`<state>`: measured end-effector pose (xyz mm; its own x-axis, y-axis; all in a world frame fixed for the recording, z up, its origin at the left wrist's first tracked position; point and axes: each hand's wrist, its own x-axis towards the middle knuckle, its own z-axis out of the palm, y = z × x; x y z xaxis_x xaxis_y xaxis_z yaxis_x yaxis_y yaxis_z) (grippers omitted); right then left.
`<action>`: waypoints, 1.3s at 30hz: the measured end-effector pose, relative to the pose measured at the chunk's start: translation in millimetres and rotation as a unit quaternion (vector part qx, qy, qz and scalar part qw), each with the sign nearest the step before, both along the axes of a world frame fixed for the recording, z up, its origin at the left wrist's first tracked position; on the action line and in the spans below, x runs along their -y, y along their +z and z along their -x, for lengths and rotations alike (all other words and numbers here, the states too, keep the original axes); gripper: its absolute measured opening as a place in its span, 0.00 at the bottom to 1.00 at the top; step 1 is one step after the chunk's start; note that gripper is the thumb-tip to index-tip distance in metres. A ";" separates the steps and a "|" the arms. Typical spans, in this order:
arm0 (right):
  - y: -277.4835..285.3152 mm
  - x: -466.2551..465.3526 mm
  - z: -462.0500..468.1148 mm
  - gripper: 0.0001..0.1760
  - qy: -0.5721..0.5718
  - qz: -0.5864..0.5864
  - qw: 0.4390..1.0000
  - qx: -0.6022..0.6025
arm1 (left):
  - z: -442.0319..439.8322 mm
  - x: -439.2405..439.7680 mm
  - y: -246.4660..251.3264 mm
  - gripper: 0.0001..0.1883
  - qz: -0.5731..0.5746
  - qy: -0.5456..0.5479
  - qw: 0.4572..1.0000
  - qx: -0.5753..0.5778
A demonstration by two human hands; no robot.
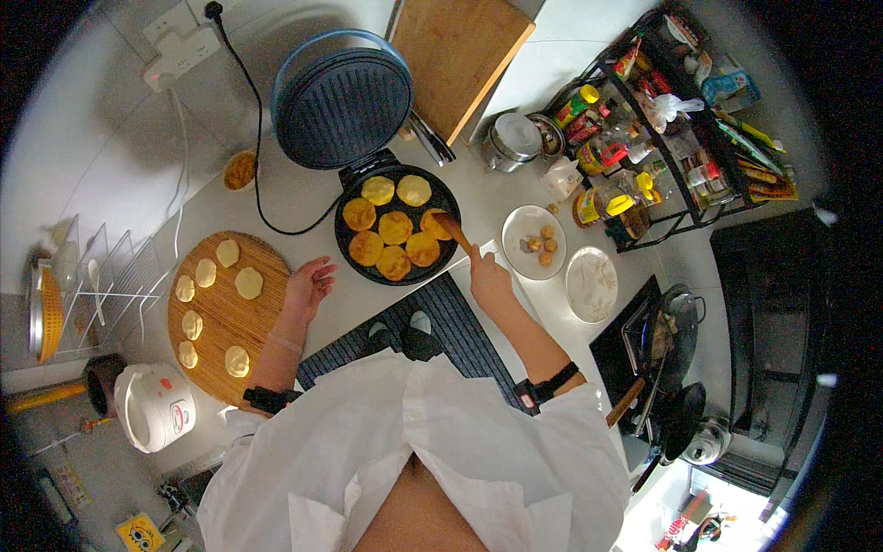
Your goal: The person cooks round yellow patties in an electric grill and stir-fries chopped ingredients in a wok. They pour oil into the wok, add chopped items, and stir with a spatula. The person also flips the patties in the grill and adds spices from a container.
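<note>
Before me an electric griddle stands with its ribbed lid raised. Several round flat cakes lie in it, some browned like the middle one, others paler like the one at the back. My right hand is closed on the handle of a wooden spatula, whose blade touches the cake at the griddle's right edge. My left hand hangs left of the griddle with loosely curled fingers, holding nothing. Near it, pale dough rounds rest on a round wooden board.
Right of the griddle are a plate with small brown balls and a bare plate. A black power cord runs behind my left hand. A stove with a wok, a bottle rack and a rice cooker stand farther out.
</note>
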<state>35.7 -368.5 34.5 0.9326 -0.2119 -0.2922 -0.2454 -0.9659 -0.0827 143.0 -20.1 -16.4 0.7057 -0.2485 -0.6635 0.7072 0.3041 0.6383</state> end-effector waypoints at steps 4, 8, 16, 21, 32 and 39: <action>3.6 1.9 2.7 0.28 0.008 0.015 0.999 0.031 | 3.0 -4.3 -3.3 0.15 0.009 0.006 1.000 0.004; 3.5 10.3 -13.4 0.23 -0.081 -0.123 0.981 0.123 | 4.7 -5.6 -0.5 0.16 0.008 0.009 1.000 0.007; -43.1 34.5 -56.0 0.14 -0.159 -0.312 0.905 0.243 | 4.5 0.3 2.8 0.15 0.022 0.004 1.000 0.007; -52.0 35.3 -62.6 0.15 -0.251 -0.424 0.861 0.126 | 5.0 2.7 2.3 0.14 -0.003 0.012 1.000 -0.002; -29.4 15.0 -35.0 0.10 -0.410 -0.736 0.528 0.107 | 4.9 -4.3 -4.0 0.14 0.001 0.002 1.000 0.000; -51.3 17.3 -33.1 0.09 -0.388 -0.640 0.654 0.111 | 1.9 -0.3 -3.6 0.14 -0.011 0.001 1.000 -0.007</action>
